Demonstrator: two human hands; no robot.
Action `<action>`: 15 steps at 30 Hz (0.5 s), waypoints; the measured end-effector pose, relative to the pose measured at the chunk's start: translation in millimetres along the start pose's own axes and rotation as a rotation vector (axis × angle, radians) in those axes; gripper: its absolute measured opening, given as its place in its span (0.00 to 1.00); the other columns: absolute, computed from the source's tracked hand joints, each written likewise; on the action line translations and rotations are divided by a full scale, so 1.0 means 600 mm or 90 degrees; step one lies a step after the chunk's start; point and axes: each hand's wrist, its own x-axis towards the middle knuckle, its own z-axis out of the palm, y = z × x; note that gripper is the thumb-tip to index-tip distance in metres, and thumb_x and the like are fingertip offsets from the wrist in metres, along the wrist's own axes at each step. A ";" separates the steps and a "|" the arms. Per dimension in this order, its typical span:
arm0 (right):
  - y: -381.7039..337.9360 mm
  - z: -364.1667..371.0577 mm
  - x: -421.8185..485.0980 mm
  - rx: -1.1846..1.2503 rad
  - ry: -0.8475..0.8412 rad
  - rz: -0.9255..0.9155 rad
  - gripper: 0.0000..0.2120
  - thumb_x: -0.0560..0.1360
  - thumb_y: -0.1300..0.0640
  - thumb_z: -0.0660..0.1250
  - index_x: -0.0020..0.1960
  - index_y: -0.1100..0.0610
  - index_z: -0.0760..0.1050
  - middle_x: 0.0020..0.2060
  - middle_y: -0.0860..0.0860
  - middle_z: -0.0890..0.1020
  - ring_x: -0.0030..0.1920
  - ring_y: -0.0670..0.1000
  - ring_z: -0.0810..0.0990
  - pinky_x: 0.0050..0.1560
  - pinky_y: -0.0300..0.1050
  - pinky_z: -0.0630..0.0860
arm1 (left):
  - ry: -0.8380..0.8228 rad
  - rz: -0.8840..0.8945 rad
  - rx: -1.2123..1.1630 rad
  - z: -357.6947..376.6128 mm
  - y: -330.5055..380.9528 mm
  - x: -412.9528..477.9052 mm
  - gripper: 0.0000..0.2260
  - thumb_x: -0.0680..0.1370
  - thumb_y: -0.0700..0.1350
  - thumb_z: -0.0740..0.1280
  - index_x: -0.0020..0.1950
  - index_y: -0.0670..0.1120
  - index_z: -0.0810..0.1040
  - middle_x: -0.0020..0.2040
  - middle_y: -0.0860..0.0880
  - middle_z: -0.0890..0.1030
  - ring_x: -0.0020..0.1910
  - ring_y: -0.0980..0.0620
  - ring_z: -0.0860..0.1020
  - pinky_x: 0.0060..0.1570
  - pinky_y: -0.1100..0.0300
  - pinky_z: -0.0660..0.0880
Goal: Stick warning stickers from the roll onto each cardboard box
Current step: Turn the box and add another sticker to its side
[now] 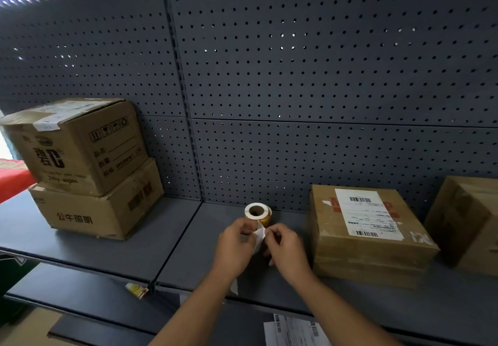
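On the middle shelf, just in front of the pegboard (323,76), the sticker roll (257,212) stands on its edge with nothing holding it. The left hand (235,246) and right hand (285,251) sit just this side of it, fingers curled in narrow, both pinching the white backing strip (260,236) that comes off the roll.

My worries from here: pull too hard and the loose roll tips or trundles off the shelf (107,251). Peel sloppily and the sticker folds onto itself or sticks to a fingertip. There's a yellow-red scrap (137,290) lying at the front lip, maybe a sticker.

The nearest box (350,259) is just right of the hands, and I'd hate to cover its shipping label (369,216). The stacked boxes (78,157) are well off to the left.
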 end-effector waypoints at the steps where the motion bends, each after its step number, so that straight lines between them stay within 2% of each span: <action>1: 0.000 0.001 0.000 0.001 -0.002 -0.003 0.05 0.83 0.59 0.65 0.49 0.57 0.79 0.36 0.57 0.84 0.35 0.56 0.84 0.30 0.46 0.80 | 0.000 0.008 0.002 0.002 0.000 -0.002 0.09 0.79 0.37 0.69 0.52 0.51 0.82 0.48 0.58 0.83 0.49 0.62 0.81 0.49 0.70 0.76; 5: 0.002 0.008 0.000 -0.020 0.005 -0.040 0.04 0.82 0.60 0.68 0.49 0.55 0.80 0.37 0.50 0.83 0.36 0.46 0.82 0.36 0.40 0.79 | -0.001 0.025 0.022 0.016 -0.003 -0.004 0.05 0.80 0.45 0.70 0.49 0.55 0.82 0.45 0.58 0.85 0.45 0.62 0.82 0.49 0.55 0.81; 7: 0.000 0.007 -0.001 -0.002 0.018 -0.029 0.05 0.82 0.60 0.68 0.47 0.54 0.80 0.36 0.51 0.84 0.33 0.47 0.82 0.33 0.42 0.80 | 0.011 0.027 0.029 0.018 -0.004 -0.003 0.03 0.80 0.48 0.70 0.51 0.56 0.82 0.46 0.59 0.85 0.48 0.61 0.83 0.51 0.53 0.82; 10: -0.003 0.005 0.002 0.040 0.020 0.006 0.07 0.82 0.61 0.67 0.45 0.55 0.78 0.33 0.54 0.83 0.27 0.52 0.82 0.29 0.49 0.80 | 0.004 0.054 0.055 0.016 -0.011 0.001 0.07 0.82 0.48 0.70 0.58 0.54 0.85 0.51 0.57 0.87 0.53 0.59 0.83 0.55 0.56 0.81; 13: -0.004 0.002 0.005 0.062 0.020 0.036 0.07 0.82 0.62 0.65 0.45 0.58 0.76 0.29 0.55 0.82 0.27 0.54 0.83 0.31 0.51 0.81 | 0.013 0.064 0.099 0.012 -0.021 0.002 0.13 0.83 0.40 0.67 0.64 0.51 0.84 0.54 0.53 0.87 0.56 0.56 0.83 0.56 0.61 0.78; 15: -0.004 -0.002 0.005 0.072 0.021 0.061 0.07 0.83 0.61 0.63 0.46 0.60 0.75 0.30 0.56 0.82 0.28 0.54 0.84 0.34 0.53 0.83 | 0.027 0.060 0.122 0.007 -0.025 0.004 0.14 0.83 0.39 0.65 0.66 0.50 0.83 0.55 0.51 0.87 0.56 0.54 0.83 0.55 0.62 0.77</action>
